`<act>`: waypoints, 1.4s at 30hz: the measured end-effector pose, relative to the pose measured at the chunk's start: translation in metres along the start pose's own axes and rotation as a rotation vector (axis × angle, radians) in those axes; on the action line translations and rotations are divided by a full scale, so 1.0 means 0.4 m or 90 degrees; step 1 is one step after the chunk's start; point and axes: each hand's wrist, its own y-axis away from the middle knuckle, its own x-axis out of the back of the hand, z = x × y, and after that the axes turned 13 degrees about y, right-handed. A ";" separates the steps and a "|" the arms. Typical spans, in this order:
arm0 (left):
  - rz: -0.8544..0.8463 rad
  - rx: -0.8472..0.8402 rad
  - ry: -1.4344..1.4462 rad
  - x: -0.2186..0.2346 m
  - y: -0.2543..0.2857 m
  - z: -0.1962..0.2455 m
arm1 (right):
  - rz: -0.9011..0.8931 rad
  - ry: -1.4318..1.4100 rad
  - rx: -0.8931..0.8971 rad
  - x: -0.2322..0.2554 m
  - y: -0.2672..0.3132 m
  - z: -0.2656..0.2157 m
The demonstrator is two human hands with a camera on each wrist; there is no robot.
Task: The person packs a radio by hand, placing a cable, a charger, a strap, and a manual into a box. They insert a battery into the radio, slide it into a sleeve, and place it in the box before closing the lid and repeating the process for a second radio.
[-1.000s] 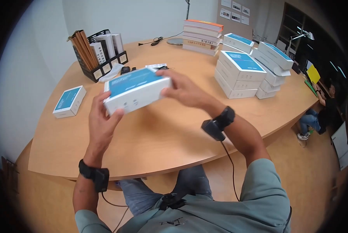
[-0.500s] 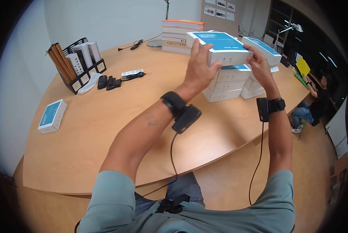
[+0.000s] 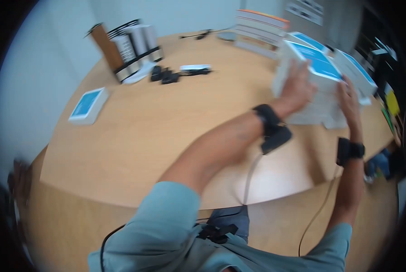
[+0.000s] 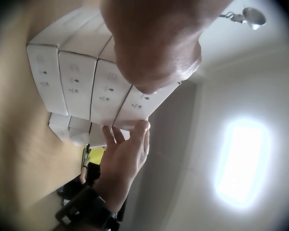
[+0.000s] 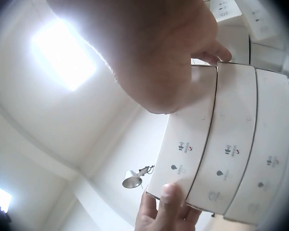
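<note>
A white box with a blue top (image 3: 318, 61) sits on top of a stack of matching boxes. My left hand (image 3: 297, 88) holds its left end, the thumb on the front face and the fingers around the side. At its right end my right hand (image 3: 349, 100) grips it, fingers along the side. In the left wrist view the box (image 4: 143, 103) lies flush with several boxes below it, and the right hand (image 4: 123, 161) is at its edge. The left hand (image 5: 166, 214) shows at the opposite edge in the right wrist view.
Behind stand a pile of books (image 3: 259, 34) and a second box stack (image 3: 357, 72). Far left lies a single box (image 3: 89, 106). A file holder (image 3: 137, 63), black devices (image 3: 166, 75) and a small white item (image 3: 195, 68) are at the back. A person sits beyond the right edge.
Both hands have carried the box from the table's middle to the right, then lowered it onto the stack. The head view has turned and is blurred now.
</note>
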 end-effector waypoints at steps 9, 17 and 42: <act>-0.060 0.028 -0.122 0.139 0.044 0.064 | -0.006 0.120 0.005 0.053 -0.001 -0.016; 0.026 0.164 -0.624 0.976 0.279 0.231 | 0.032 -0.035 0.071 0.070 0.074 -0.487; -0.077 0.314 -0.811 1.133 0.598 0.616 | -0.952 -0.872 -0.232 -0.489 0.158 -1.310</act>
